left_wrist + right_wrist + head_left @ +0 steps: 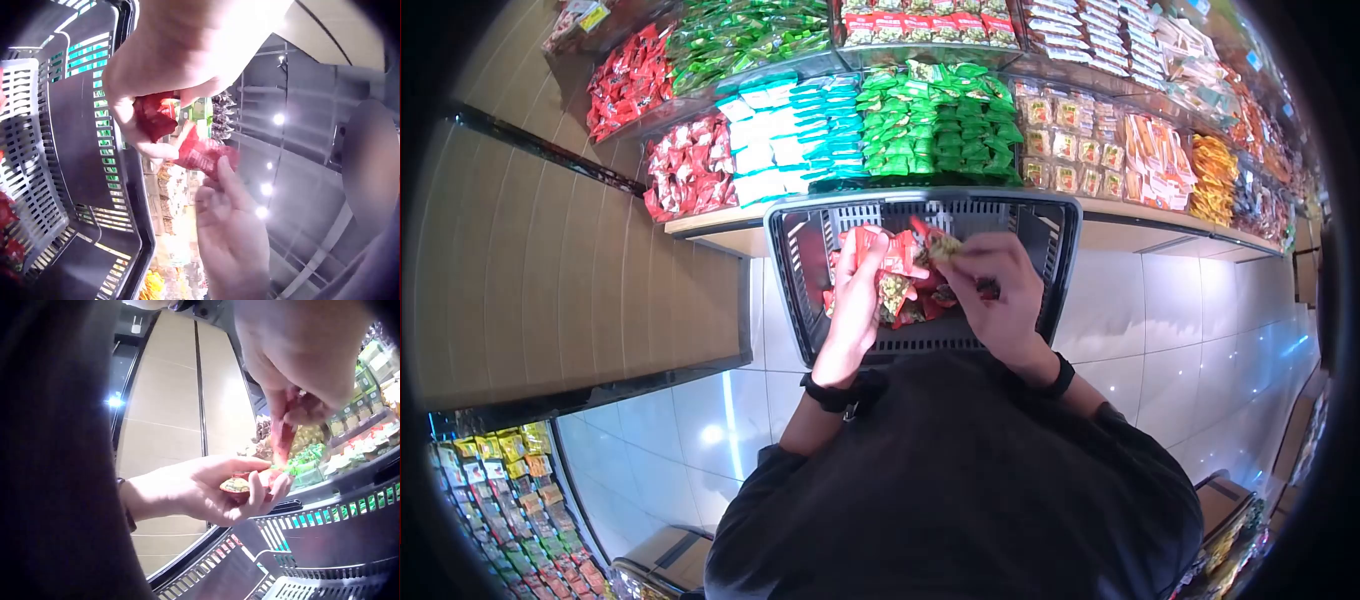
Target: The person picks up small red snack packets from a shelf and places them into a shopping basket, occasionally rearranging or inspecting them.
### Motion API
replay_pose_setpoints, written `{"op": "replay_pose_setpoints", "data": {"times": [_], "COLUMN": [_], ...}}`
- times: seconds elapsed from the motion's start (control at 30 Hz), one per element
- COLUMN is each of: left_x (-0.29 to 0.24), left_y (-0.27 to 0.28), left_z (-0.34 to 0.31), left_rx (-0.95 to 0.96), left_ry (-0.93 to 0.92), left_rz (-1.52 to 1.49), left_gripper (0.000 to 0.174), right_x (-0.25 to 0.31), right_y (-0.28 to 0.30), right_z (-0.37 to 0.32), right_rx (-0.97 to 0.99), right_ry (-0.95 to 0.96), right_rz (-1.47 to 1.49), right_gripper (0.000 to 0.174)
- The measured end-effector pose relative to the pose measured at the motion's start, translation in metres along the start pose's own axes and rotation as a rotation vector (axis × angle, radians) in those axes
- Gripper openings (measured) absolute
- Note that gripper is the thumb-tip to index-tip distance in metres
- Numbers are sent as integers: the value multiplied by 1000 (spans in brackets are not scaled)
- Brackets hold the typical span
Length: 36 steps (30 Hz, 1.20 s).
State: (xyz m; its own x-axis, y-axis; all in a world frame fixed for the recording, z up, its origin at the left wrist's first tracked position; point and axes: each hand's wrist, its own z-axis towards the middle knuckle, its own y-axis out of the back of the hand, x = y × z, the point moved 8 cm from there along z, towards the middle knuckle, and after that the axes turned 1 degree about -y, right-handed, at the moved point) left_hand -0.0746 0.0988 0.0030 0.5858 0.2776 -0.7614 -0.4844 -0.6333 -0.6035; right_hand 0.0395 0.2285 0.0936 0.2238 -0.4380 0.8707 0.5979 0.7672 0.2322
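My left hand [855, 312] grips a red snack packet [892, 254] over the basket, thumb across its front. In the right wrist view, that packet [236, 485] lies in the curled fingers. Just right of it, my right hand [1007, 298] pinches a second red packet [941, 247], whose see-through side shows greenish pieces. The left wrist view shows this second packet [205, 155] between thumb and fingers, its end close to the left fingertips. Below both hands, more red packets [917, 312] lie in the dark shopping basket [800, 335].
Store shelves stand beyond the basket, stacked with green packets [897, 130], white and teal packets [762, 135] and red packets [690, 170]. A beige panelled surface [630, 290] is on the left. Tiled floor [1190, 300] stretches to the right.
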Motion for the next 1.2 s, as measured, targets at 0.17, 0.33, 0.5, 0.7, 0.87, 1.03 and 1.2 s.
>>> {"op": "replay_pose_setpoints", "data": {"times": [0.17,0.33,0.5,0.7,0.87,1.03,1.2], "left_x": [-8,-17,-21,-24,-22,-17,-9], "left_y": [-16,-10,-9,-10,9,23,27], "left_z": [-11,-10,-12,-20,-18,-9,0], "left_rx": [-107,-38,-29,-80,-55,14,23], "left_ry": [9,-122,-222,-206,-153,-204,-121], "left_rz": [-247,-68,131,137,32,145,159], "left_gripper": [18,30,31,22,10,12,21], "right_x": [27,36,-27,-37,3,26,-37], "right_y": [-24,-25,-20,-19,46,106,93], "right_z": [-12,-10,15,38,150,335,443], "right_rx": [320,366,301,531,378,146,159], "right_ry": [538,558,-501,-644,-219,331,533], "right_rz": [-313,-321,255,281,-29,-524,-933], "right_gripper": [26,31,40,17,8,18,15]}}
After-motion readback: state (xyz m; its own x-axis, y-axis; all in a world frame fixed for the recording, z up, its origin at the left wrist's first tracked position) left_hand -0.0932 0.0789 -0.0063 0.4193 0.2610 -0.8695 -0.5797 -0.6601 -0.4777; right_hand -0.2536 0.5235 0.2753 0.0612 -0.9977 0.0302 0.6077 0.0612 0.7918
